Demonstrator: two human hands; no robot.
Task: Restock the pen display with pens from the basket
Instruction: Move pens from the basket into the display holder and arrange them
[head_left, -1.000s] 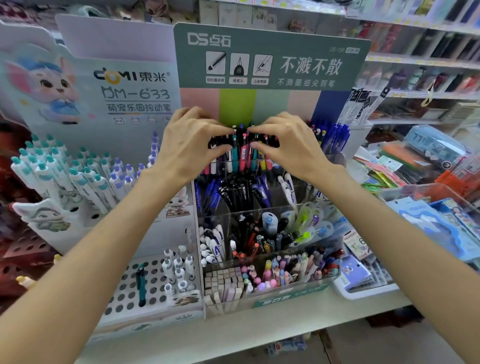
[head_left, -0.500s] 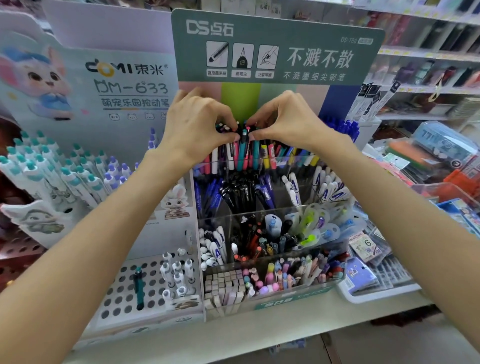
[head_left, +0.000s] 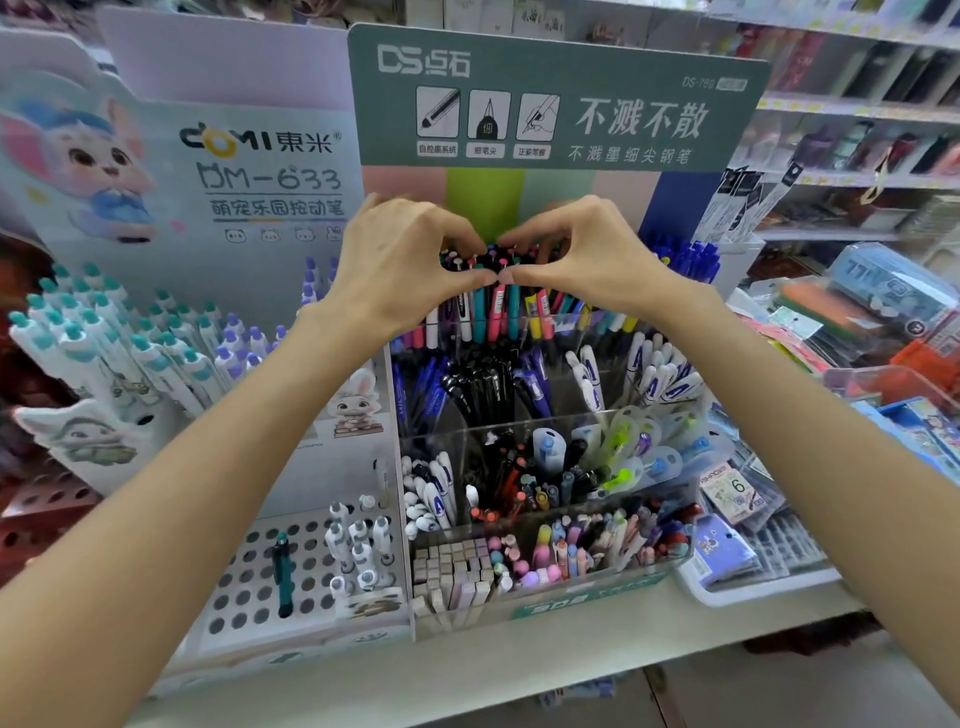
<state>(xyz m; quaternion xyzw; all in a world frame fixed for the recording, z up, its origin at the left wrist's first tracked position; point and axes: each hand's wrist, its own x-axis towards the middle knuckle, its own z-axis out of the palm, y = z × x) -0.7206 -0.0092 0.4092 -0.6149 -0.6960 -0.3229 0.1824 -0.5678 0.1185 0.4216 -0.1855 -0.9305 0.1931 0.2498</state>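
Stationery-shop shelving fills the background, and a pale shelf (head_left: 519, 670) carries a tiered clear acrylic pen display (head_left: 545, 431) under a green header card with white lettering (head_left: 556, 98). A cardboard stand printed with a cartoon rabbit (head_left: 171, 171), stocked with white pens capped in teal and purple (head_left: 104, 343), stands just to its left. No basket can be made out in the head view.

Both hands are raised to the back, topmost tier. The left hand (head_left: 400, 270) and the right hand (head_left: 597, 265) are curled toward each other, thumb tips and forefinger tips almost meeting, so that a ring is formed around a bundle of multicoloured click pens in pink, teal, yellow and black (head_left: 498, 301). The bundle is gripped from both sides at its upper ends. The pens stand nearly upright, long axis vertical, clicker tops between the fingers and barrels dropping below the hands into the top compartment, which lies directly beneath both hands. Neither hand is clearly nearer; the bundle sits midway between them.

The step in hand is judged to be the gathering and seating of this bundle. The coming move would seem to call for a straight downward push along the pens' axis, with the barrels kept together so that none is caught on the acrylic divider.
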